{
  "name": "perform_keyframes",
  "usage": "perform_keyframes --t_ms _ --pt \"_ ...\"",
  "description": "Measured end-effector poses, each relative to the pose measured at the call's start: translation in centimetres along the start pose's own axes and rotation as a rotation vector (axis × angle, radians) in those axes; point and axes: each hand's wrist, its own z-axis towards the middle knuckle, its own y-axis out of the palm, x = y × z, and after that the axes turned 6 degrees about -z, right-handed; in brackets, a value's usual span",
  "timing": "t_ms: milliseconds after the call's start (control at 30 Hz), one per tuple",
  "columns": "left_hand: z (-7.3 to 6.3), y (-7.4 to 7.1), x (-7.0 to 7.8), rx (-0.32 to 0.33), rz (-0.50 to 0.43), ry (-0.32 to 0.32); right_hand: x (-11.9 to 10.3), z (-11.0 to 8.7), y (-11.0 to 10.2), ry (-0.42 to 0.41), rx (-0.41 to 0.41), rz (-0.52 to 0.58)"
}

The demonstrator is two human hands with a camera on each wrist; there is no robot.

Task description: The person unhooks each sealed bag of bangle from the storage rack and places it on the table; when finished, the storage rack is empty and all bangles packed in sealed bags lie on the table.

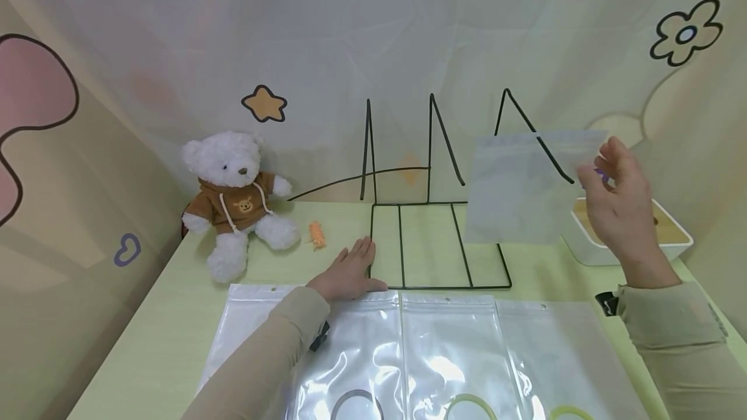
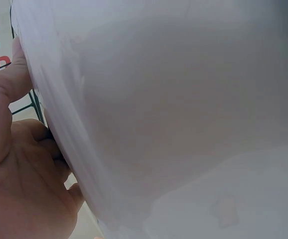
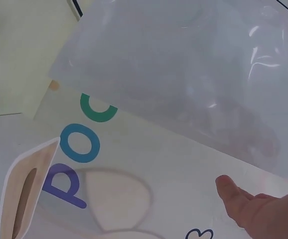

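My left hand (image 1: 349,271) rests palm down at the front-left corner of a black wire rack (image 1: 438,288), fingers straight, thumb along the front bar. In the left wrist view a pale plastic sheet (image 2: 184,124) covers most of the picture beside that hand (image 2: 29,179). A translucent zip bag (image 1: 519,193) hangs at the rack's right prong, whose wire passes in front of its lower part. My right hand (image 1: 621,203) is raised at the bag's right edge. In the right wrist view its thumb and fingertip stand apart near the bag (image 3: 174,79).
Several clear zip bags (image 1: 449,342) lie along the table front, some with rings (image 1: 471,399) inside. A white teddy bear (image 1: 230,167) in a brown hoodie sits at left, beside a small orange figure (image 1: 317,235). A white box (image 1: 595,253) with a wooden-looking top stands right.
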Motion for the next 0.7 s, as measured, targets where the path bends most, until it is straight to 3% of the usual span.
perform_keyframes --t_ms 267,700 --pt "0.06 0.09 -0.20 -0.004 0.004 0.001 -0.15 -0.01 0.14 -0.035 0.037 -0.040" --pt "0.09 0.11 -0.20 -0.001 0.005 -0.008 0.07 0.38 0.14 -0.010 0.075 -0.007"
